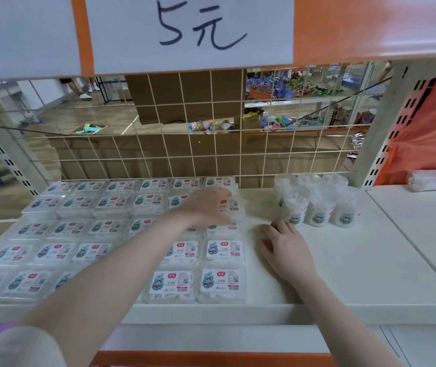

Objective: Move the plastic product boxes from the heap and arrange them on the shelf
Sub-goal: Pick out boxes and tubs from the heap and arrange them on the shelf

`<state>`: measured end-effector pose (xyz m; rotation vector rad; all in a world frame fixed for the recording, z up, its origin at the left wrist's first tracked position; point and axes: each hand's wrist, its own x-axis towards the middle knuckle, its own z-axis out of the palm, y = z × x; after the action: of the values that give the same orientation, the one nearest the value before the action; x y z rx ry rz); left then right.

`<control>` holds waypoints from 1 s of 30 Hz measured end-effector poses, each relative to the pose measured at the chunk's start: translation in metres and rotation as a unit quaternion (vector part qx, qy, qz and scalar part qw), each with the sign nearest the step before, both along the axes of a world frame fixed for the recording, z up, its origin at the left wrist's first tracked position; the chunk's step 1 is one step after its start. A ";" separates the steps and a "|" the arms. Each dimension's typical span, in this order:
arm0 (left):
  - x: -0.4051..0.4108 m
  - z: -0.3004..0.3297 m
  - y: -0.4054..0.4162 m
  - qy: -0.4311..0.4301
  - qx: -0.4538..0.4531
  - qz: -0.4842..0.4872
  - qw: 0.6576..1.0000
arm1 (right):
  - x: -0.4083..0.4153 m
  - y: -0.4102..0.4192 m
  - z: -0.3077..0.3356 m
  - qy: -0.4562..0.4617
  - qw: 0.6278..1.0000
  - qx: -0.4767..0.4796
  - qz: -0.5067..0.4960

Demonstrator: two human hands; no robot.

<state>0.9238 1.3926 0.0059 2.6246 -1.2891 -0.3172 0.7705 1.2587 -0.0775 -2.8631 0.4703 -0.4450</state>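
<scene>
On the shelf (344,260), three wrapped cups (317,207), two hands beside box rows (79,234)

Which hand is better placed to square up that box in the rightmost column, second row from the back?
Left. The left hand already lies on that plastic box, fingers spread over its top. The right hand rests on the bare shelf beside the column, nearer the round tubs, touching no box.

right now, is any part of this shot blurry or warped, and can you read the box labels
Head view: wide-angle bend curves the shelf edge; front plastic boxes are sharp, though label text is too small to read; the left and back rows smear soft; the left hand is slightly blurred; light is even, without hard shadows.
</scene>
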 end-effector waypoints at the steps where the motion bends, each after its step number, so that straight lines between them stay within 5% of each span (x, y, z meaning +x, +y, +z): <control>1: 0.003 0.000 -0.002 -0.006 -0.007 -0.002 1.000 | 0.000 0.000 0.000 -0.001 1.000 0.000 0.001; 30: 0.020 -0.027 0.002 -0.067 -0.054 0.011 0.996 | -0.001 -0.001 -0.002 -0.034 0.999 0.000 0.014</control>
<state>0.9435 1.3942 -0.0207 2.6045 -1.2765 -0.0674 0.7695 1.2574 -0.0793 -2.8396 0.4178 -0.5347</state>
